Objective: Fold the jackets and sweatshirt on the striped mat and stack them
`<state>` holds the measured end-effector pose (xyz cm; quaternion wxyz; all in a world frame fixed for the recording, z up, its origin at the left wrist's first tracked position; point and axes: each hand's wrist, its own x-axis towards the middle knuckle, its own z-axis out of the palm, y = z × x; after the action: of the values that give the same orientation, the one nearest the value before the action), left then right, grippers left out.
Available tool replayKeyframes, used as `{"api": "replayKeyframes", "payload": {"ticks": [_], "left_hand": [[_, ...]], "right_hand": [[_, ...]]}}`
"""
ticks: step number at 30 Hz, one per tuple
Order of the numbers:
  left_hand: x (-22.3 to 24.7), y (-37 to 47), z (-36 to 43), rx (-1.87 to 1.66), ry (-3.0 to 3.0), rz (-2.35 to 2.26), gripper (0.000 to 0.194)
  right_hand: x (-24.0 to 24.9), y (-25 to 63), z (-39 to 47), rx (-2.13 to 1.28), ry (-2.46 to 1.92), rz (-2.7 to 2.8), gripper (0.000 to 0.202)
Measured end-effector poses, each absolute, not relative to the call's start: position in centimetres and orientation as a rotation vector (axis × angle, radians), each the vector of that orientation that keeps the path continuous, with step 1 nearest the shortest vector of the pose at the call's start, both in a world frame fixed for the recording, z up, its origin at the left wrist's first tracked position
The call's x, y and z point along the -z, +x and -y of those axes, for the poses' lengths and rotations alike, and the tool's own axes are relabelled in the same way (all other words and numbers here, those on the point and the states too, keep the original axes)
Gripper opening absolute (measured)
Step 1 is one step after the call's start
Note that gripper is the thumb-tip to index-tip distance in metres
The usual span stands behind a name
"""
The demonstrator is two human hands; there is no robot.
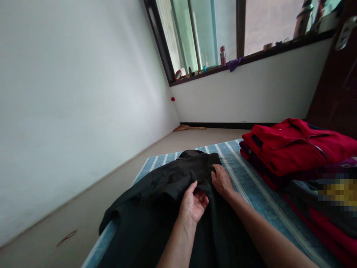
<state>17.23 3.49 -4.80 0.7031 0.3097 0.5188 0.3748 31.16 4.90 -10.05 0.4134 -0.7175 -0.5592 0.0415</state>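
Observation:
A black jacket-like garment [156, 193] lies spread over the blue striped bed cover [240, 175], its collar end toward the far edge and one sleeve hanging over the left side. My left hand [193, 204] rests on the middle of it, palm turned up. Its thumb stands apart from the loosely curled fingers, and no cloth shows gripped between them. At the garment's right edge, near the collar, my right hand [222, 181] has its fingers curled onto the black cloth. The fingertips of that hand are partly hidden.
Folded clothes, with a red jacket [295, 145] on top, are stacked on the right. A dark grey folded garment [304, 197] lies nearer. Beyond the bed are a broom [189, 127] on the floor, a windowsill [259, 55] with bottles, and a dark door [334, 89].

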Motion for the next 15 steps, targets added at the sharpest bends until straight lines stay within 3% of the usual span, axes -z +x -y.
{"api": "replayKeyframes", "payload": {"ticks": [4,11,15], "left_hand": [[3.9,16.3,-3.2,-0.652,0.891,-1.217,0.021],[-1.5,13.6,-9.1,-0.554,2.378,-1.726,0.016],[-0.9,12.4,-14.5,-0.234,2.445,-1.886,0.020]], "right_hand": [[10.4,31.4,-5.7,-0.127,-1.777,1.392,0.035],[10.8,31.6,-5.8,-0.142,-1.769,1.417,0.035],[10.6,31.8,-5.7,-0.147,-1.778,1.432,0.035]]}}
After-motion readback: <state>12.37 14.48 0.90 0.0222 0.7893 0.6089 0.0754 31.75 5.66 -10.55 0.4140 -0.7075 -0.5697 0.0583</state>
